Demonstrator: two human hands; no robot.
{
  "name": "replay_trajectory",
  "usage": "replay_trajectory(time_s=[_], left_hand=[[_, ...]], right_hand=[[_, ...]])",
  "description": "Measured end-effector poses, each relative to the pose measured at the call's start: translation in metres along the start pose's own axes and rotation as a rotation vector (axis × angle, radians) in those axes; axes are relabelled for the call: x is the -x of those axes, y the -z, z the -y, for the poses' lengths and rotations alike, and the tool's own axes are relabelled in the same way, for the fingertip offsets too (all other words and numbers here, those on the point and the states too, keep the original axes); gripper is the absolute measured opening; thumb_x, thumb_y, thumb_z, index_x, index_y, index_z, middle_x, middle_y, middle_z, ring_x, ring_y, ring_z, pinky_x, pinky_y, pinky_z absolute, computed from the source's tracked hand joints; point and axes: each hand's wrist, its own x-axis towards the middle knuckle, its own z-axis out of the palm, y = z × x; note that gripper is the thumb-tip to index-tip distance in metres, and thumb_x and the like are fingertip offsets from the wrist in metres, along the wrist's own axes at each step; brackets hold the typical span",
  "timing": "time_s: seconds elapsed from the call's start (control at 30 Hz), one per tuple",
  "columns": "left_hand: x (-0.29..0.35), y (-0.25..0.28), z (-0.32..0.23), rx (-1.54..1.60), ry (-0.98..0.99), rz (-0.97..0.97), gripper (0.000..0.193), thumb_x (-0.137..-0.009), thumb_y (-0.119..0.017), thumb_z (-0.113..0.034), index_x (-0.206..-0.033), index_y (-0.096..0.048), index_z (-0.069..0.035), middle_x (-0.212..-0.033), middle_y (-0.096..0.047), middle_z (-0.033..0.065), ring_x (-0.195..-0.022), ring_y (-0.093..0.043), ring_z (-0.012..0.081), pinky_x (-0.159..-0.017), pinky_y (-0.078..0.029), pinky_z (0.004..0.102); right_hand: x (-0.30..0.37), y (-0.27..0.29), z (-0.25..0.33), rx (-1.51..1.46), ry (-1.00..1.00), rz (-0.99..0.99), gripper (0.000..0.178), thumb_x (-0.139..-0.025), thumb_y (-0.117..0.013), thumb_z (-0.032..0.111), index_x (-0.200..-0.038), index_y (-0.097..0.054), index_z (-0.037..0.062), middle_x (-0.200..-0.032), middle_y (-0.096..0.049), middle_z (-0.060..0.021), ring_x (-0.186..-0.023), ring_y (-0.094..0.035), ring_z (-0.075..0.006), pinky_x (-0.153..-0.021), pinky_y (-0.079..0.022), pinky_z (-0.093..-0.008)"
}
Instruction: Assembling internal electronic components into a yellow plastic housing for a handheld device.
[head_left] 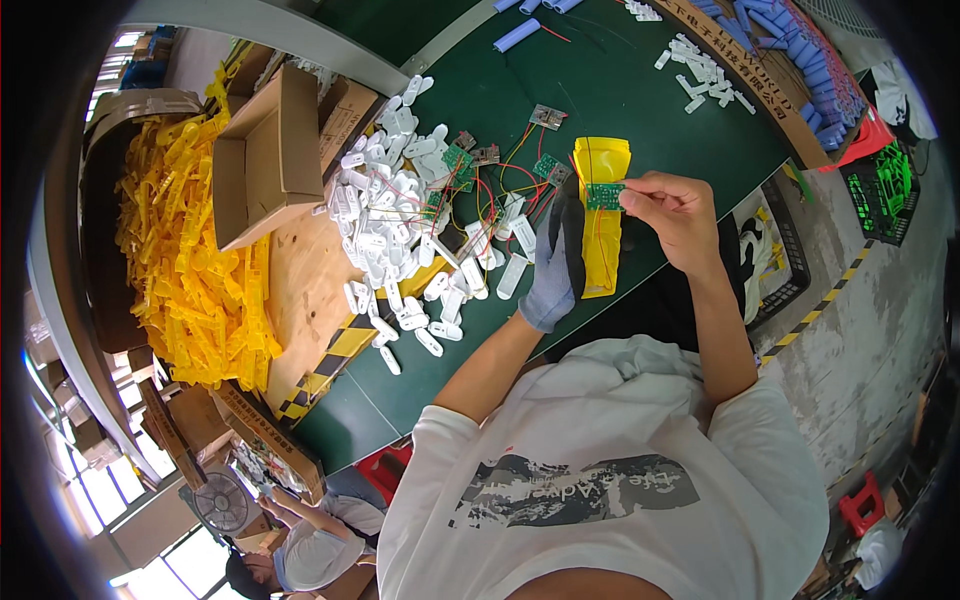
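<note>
A yellow plastic housing (601, 255), long and trough-shaped, stands out over the front of the green table. My left hand (556, 262), in a grey glove with dark fingers, is closed around its left side. Between the thumb and fingers of my bare right hand (675, 212) is a small green circuit board (604, 197), held over the housing's middle. Thin wires run along the housing. Just left of my gloved hand, more circuit boards (552, 169) with red, yellow and black wires lie on the table.
A large heap of white plastic parts (385, 215) covers the table to the left, beside an open cardboard box (268, 160) and a pile of yellow parts (195, 250). Blue cylindrical cells (517, 36) lie at the back; more fill a carton (760, 85) at right. Another person (318, 545) sits lower left.
</note>
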Motion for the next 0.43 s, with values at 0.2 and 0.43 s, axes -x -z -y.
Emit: replay_trajectory(time_s=[0.2,0.43], left_hand=[[0.000,-0.007,-0.007,-0.017,-0.115,0.029,0.036,-0.099,-0.039,-0.028,-0.125,-0.039,-0.004,-0.097,-0.059,0.0105,-0.077,-0.066,0.0215,-0.065,-0.057,0.0336],[-0.005,-0.010,-0.014,-0.104,-0.086,-0.015,0.040,-0.097,-0.046,-0.030,-0.129,-0.037,-0.007,-0.102,-0.059,0.0118,-0.079,-0.066,0.0237,-0.065,-0.058,0.0345]], right_hand=[[0.000,0.006,-0.002,0.024,0.019,0.009,0.015,-0.080,-0.067,-0.005,-0.095,-0.067,-0.0070,-0.081,-0.065,-0.0086,-0.074,-0.061,-0.0097,-0.067,-0.051,-0.0201],[0.006,-0.012,-0.004,0.023,-0.012,-0.152,0.025,-0.079,-0.069,-0.004,-0.104,-0.065,-0.0047,-0.089,-0.067,-0.0104,-0.082,-0.064,-0.0124,-0.075,-0.050,-0.0193]])
